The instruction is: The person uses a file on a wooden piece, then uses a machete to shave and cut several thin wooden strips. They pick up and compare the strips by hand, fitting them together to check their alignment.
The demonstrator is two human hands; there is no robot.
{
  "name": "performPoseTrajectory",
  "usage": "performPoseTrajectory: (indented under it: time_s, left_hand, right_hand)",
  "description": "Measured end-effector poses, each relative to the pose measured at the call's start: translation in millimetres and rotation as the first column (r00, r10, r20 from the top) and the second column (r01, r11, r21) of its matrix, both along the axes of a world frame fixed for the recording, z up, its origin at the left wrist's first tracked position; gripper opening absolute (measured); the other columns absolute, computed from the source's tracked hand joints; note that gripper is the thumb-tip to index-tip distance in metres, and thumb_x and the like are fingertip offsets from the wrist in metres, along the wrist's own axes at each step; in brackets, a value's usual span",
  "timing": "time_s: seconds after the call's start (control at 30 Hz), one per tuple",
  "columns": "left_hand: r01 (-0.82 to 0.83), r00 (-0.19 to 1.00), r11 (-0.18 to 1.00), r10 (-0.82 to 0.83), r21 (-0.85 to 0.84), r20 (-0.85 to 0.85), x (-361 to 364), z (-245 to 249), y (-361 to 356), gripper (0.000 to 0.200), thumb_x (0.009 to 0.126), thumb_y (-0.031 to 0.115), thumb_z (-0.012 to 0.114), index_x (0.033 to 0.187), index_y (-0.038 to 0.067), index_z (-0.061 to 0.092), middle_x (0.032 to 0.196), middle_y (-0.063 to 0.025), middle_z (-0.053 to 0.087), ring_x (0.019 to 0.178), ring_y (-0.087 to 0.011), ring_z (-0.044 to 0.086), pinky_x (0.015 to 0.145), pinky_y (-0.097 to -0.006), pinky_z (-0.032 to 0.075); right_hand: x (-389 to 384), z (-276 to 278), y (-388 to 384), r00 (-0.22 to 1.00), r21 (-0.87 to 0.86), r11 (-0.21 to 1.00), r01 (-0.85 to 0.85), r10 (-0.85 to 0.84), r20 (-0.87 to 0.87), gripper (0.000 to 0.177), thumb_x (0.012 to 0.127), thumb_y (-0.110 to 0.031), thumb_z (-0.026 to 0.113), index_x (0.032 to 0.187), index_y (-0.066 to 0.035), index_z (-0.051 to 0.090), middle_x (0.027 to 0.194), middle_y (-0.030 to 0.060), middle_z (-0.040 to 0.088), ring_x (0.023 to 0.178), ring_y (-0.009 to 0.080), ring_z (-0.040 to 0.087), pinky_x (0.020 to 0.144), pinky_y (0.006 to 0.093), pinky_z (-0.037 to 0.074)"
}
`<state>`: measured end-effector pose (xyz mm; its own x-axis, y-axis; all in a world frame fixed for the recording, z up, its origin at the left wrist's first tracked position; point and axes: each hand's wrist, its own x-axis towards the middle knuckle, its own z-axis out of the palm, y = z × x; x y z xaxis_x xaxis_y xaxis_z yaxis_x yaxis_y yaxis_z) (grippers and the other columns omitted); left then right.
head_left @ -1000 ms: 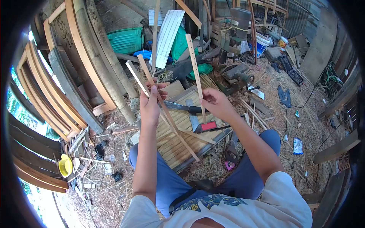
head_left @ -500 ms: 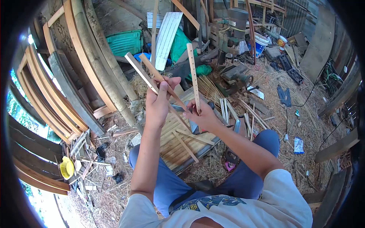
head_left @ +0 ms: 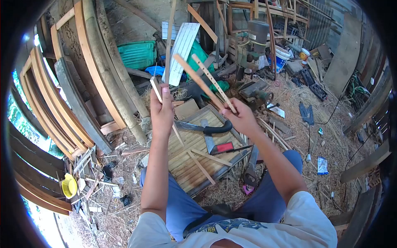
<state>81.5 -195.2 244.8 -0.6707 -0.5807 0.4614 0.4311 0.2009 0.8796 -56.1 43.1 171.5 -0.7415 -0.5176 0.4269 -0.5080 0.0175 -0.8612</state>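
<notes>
My left grip (head_left: pixel 162 109) pinches one stick (head_left: pixel 156 88), my right grip (head_left: pixel 239 116) two sticks (head_left: pixel 199 82); a knife (head_left: pixel 219 129) crosses a square (head_left: pixel 210 142) near the board's (head_left: pixel 177 167) right edge, a saw (head_left: pixel 249 175) just beyond.

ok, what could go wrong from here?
Possible risks:
1. The right grip holds two strips at once, the plain strip and the holed strip; either might slip out.
2. The black-handled knife lies uncovered on the slatted board between the forearms; a lowered hand could catch its blade.
3. The saw sits beside the board, near the right leg; a leg shift might knock it.
</notes>
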Motion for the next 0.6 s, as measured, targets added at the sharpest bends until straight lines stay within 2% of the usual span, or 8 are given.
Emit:
performPoseTrajectory:
  time_s: [0.1, 0.13, 0.17, 0.2, 0.23, 0.3, 0.47, 0.6]
  left_hand:
    - [0.031, 0.997, 0.995, -0.038, -0.099, -0.071, -3, -5, -9, 0.043, 0.118, 0.044, 0.043, 0.144, 0.009, 0.047, 0.088, 0.0012, 0.047, 0.064, -0.0048, 0.041, 0.054, -0.0228, 0.038]
    - [0.047, 0.997, 0.996, -0.051, -0.078, -0.049, 0, 4, -6, 0.047, 0.119, 0.049, 0.036, 0.147, 0.012, 0.042, 0.088, 0.0005, 0.047, 0.064, -0.0049, 0.041, 0.054, -0.0226, 0.038]
    - [0.032, 0.995, 0.996, -0.038, -0.078, -0.087, -1, 5, -5, 0.048, 0.119, 0.05, 0.035, 0.147, 0.012, 0.043, 0.088, 0.0002, 0.048, 0.064, -0.0051, 0.042, 0.054, -0.0227, 0.038]
    - [0.019, 0.992, 0.997, -0.029, -0.078, -0.124, -2, 5, -5, 0.048, 0.119, 0.05, 0.034, 0.146, 0.012, 0.043, 0.088, -0.0001, 0.048, 0.064, -0.0053, 0.042, 0.054, -0.0228, 0.038]
    - [0.009, 0.987, 0.997, -0.021, -0.078, -0.159, -4, 7, -4, 0.048, 0.119, 0.051, 0.033, 0.146, 0.012, 0.043, 0.088, -0.0003, 0.048, 0.064, -0.0055, 0.043, 0.054, -0.0228, 0.038]
    - [-0.002, 0.988, 0.999, -0.005, -0.041, -0.153, -8, 10, -3, 0.043, 0.119, 0.047, 0.037, 0.142, 0.011, 0.046, 0.089, -0.0001, 0.049, 0.065, -0.0065, 0.044, 0.055, -0.0233, 0.038]
    - [0.097, 0.968, 0.995, -0.099, -0.021, -0.23, -19, 12, -17, 0.026, 0.118, 0.028, 0.044, 0.131, 0.009, 0.055, 0.089, 0.0004, 0.051, 0.069, -0.0071, 0.048, 0.061, -0.0248, 0.041]
    - [0.053, 0.975, 0.997, -0.065, -0.061, -0.213, -11, 28, 1, 0.02, 0.117, 0.023, 0.045, 0.124, 0.008, 0.055, 0.089, -0.0002, 0.054, 0.068, -0.007, 0.049, 0.06, -0.0243, 0.041]
  right_hand:
    - [-16, 26, 15, 0.989, 0.052, 0.999, 0.016, -0.008, -0.149, 0.023, 0.098, -0.014, 0.077, 0.116, -0.004, 0.067, 0.084, 0.0051, 0.063, 0.078, 0.0129, 0.06, 0.073, 0.0324, 0.051]
    - [-22, 34, 20, 0.978, 0.085, 0.996, 0.032, -0.014, -0.206, 0.023, 0.098, -0.013, 0.077, 0.116, -0.004, 0.067, 0.085, 0.0056, 0.064, 0.079, 0.0132, 0.06, 0.073, 0.0321, 0.051]
    - [-28, 41, 25, 0.965, 0.117, 0.992, 0.054, -0.022, -0.261, 0.023, 0.097, -0.012, 0.077, 0.116, -0.005, 0.067, 0.085, 0.0061, 0.064, 0.079, 0.0135, 0.06, 0.074, 0.0318, 0.051]
    - [-27, 56, 30, 0.976, 0.193, 0.981, 0.037, 0.006, -0.217, 0.021, 0.098, -0.008, 0.077, 0.117, -0.004, 0.068, 0.096, 0.0043, 0.07, 0.089, 0.0115, 0.062, 0.082, 0.0308, 0.051]
    - [-31, 67, 33, 0.958, 0.193, 0.98, 0.041, 0.016, -0.286, 0.022, 0.097, -0.009, 0.077, 0.117, -0.005, 0.068, 0.092, 0.0053, 0.068, 0.085, 0.0131, 0.062, 0.08, 0.0317, 0.051]
    - [-38, 84, 40, 0.909, 0.197, 0.979, 0.051, 0.036, -0.415, 0.023, 0.096, -0.011, 0.077, 0.116, -0.006, 0.068, 0.086, 0.0075, 0.064, 0.079, 0.0164, 0.061, 0.076, 0.0335, 0.052]
    - [-44, 118, 52, 0.897, 0.214, 0.97, 0.113, -0.008, -0.441, 0.017, 0.095, -0.009, 0.073, 0.11, -0.004, 0.068, 0.093, 0.0156, 0.073, 0.087, 0.0334, 0.072, 0.08, 0.0412, 0.055]
    - [-38, 130, 66, 0.859, 0.222, 0.965, 0.142, -0.009, -0.512, 0.01, 0.096, -0.007, 0.069, 0.105, -0.003, 0.067, 0.092, 0.0175, 0.071, 0.087, 0.0379, 0.069, 0.08, 0.0428, 0.053]
